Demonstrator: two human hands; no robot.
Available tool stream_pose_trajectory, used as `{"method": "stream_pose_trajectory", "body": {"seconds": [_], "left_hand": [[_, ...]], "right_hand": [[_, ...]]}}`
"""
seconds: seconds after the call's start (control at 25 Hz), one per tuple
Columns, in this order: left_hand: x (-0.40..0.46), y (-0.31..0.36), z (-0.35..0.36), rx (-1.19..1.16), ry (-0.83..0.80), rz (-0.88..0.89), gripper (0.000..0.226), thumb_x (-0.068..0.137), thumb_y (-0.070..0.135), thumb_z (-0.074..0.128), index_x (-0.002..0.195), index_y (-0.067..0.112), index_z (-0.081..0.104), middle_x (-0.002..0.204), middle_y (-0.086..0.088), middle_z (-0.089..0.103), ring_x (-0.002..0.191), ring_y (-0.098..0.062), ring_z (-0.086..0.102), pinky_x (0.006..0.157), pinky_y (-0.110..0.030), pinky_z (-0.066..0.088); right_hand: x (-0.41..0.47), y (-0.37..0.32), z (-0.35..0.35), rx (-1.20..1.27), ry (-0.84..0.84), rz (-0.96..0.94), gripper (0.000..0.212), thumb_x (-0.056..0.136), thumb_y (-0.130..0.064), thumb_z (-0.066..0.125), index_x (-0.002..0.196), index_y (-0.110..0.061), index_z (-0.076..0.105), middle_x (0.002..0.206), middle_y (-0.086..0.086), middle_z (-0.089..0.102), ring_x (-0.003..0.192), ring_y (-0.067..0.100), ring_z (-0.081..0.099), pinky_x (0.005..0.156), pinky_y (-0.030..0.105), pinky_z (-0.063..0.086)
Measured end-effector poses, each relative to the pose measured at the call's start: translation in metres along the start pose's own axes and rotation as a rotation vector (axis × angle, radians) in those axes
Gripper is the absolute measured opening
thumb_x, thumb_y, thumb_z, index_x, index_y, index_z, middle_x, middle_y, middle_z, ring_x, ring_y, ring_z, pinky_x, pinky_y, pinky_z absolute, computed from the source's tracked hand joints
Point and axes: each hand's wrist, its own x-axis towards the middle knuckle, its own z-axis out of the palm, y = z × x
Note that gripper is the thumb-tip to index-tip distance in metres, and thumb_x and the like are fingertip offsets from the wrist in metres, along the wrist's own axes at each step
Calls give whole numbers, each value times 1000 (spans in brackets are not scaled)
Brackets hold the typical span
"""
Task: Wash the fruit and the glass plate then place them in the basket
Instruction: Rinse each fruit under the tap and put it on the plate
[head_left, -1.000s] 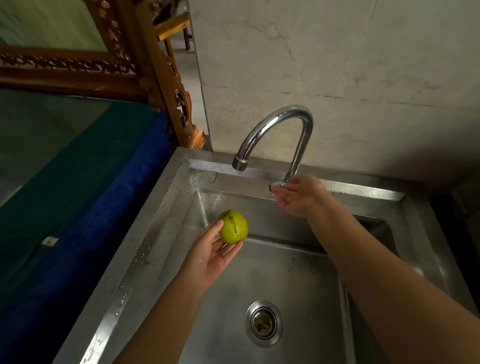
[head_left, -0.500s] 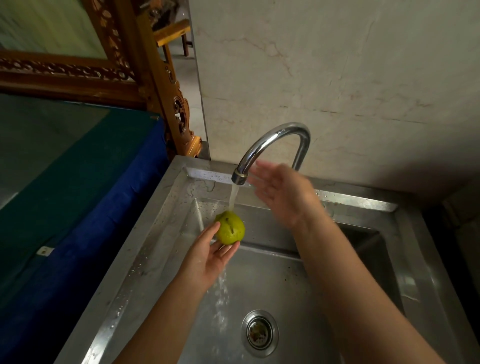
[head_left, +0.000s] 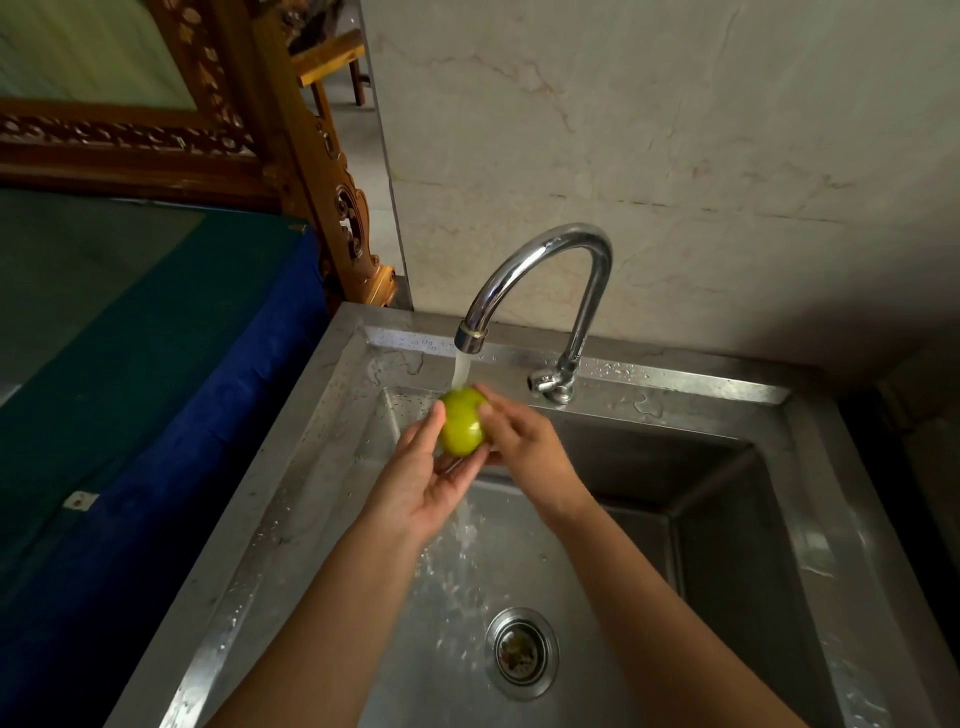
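A round green fruit (head_left: 461, 422) sits under the water running from the chrome tap (head_left: 540, 270), above the steel sink (head_left: 291, 499). My left hand (head_left: 423, 488) cups the fruit from below and from the left, thumb up along its side. My right hand (head_left: 524, 447) holds its right side, with a fingertip on top and the other fingers curled behind. Water splashes down into the basin below the hands. No glass plate or basket is in view.
The sink's drain (head_left: 521, 652) lies in the basin floor toward me. The tap handle (head_left: 550, 382) stands at the sink's back rim. A blue and green covered surface (head_left: 130, 374) lies to the left, with a carved wooden frame (head_left: 311, 171) behind it. A marble wall rises behind the sink.
My right hand left the tap handle and came down onto the fruit's right side. Water started running. My left hand raised the fruit under the stream.
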Motion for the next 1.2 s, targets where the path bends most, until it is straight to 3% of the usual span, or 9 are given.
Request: {"method": "stream_pose_trajectory", "body": {"seconds": [0.2,0.4,0.52,0.6,0.72,0.84,0.92,1.04,1.2], "left_hand": [[-1,6,5,73,-55,141,25,92,32,46,111,17,52,124,-25,54,106,-31,62,74,-33,59],[-3,8,-5,-66,-119,75,29,95,27,42,120,14,50,117,-24,59,98,-29,66,75,-35,59],[0,9,-3,182,-87,159,23,88,23,54,109,15,62,109,-13,66,102,-23,64,69,-32,60],[1,7,-1,290,-39,258,14,84,22,61,95,21,68,106,-6,68,105,-19,62,65,-29,59],[1,7,-3,306,-76,332,19,85,22,58,102,23,67,122,-7,61,112,-21,59,68,-28,59],[1,9,-9,320,-113,271,34,90,21,51,123,18,55,133,-14,52,116,-26,56,72,-28,59],[-1,8,-10,251,-123,190,40,92,20,46,131,12,48,133,-20,51,111,-26,59,75,-30,58],[-3,12,-1,-6,-73,3,41,91,28,49,127,7,51,127,-26,53,108,-30,61,78,-36,59],[-2,22,8,-99,-37,-86,45,89,34,52,127,9,52,123,-28,52,108,-33,57,71,-33,60]], "right_hand": [[1,-9,13,-53,19,-89,42,89,-21,56,130,-13,51,122,18,54,109,28,57,97,41,50],[9,-16,19,-79,112,-17,33,98,-23,37,101,-7,66,95,17,61,91,20,56,90,43,47],[10,-16,14,-179,-12,-92,37,93,-31,47,125,-14,54,114,13,59,106,22,57,96,40,48],[10,-11,10,-87,-47,-115,38,90,-32,53,127,-22,52,117,3,60,107,17,60,95,38,52],[10,-9,8,188,-22,-28,24,96,-30,42,109,-28,61,103,1,67,96,17,66,82,34,57],[18,-12,10,-68,68,112,38,98,-35,31,115,-16,59,111,18,64,102,31,63,89,46,54],[19,-11,11,-226,56,121,41,97,-39,31,123,-19,55,119,15,61,107,28,60,96,44,49],[10,-7,7,-152,-58,-73,44,93,-32,46,137,-26,40,129,7,49,116,23,52,100,40,47],[9,-4,-6,-112,-32,-169,52,81,-14,67,130,-18,51,120,8,63,102,25,64,93,44,53]]}}
